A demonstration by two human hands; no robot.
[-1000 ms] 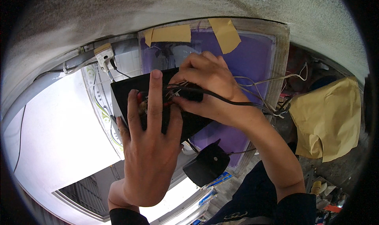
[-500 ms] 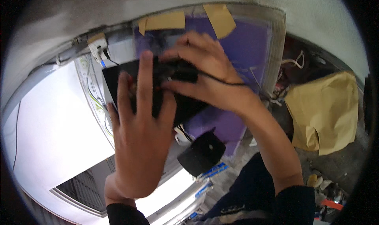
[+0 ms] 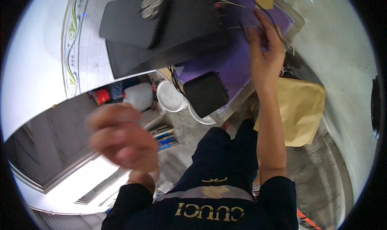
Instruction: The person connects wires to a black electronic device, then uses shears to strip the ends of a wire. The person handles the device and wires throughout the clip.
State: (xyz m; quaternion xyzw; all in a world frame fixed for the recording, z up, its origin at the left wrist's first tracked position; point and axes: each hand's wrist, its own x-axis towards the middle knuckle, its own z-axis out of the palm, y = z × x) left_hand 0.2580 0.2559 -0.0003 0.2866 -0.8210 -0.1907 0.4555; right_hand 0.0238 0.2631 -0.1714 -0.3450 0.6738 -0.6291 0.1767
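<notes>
The large, black, box-shaped casing lay over a purple-topped worktop (image 3: 234, 66) with a worn pale rim, and this casing (image 3: 181, 32) carried a cluster of silvery rings (image 3: 151, 7) on its upper face; thin, pale, loose wires (image 3: 233, 3) stuck out past its right end, so the wiring looked unfinished, though how much was already joined could not be told; the right hand (image 3: 268, 50), to the right of the casing, held its fingers partly apart by a thin dark cable (image 3: 277, 26), and I cannot tell whether they gripped it; the left hand (image 3: 123, 137), on the casing's near side and well apart from it, was blurred, its fingers curled, with any hold impossible to tell.

Right of the casing, beyond the worktop, rose a rough grey wall (image 3: 342, 64); lower on that side lay a creased tan sheet (image 3: 300, 113); on the casing's near side were a black, squarish, cabled unit (image 3: 206, 93) at the worktop's edge, a translucent white plastic jug (image 3: 139, 96) and a round white tub (image 3: 171, 97).
</notes>
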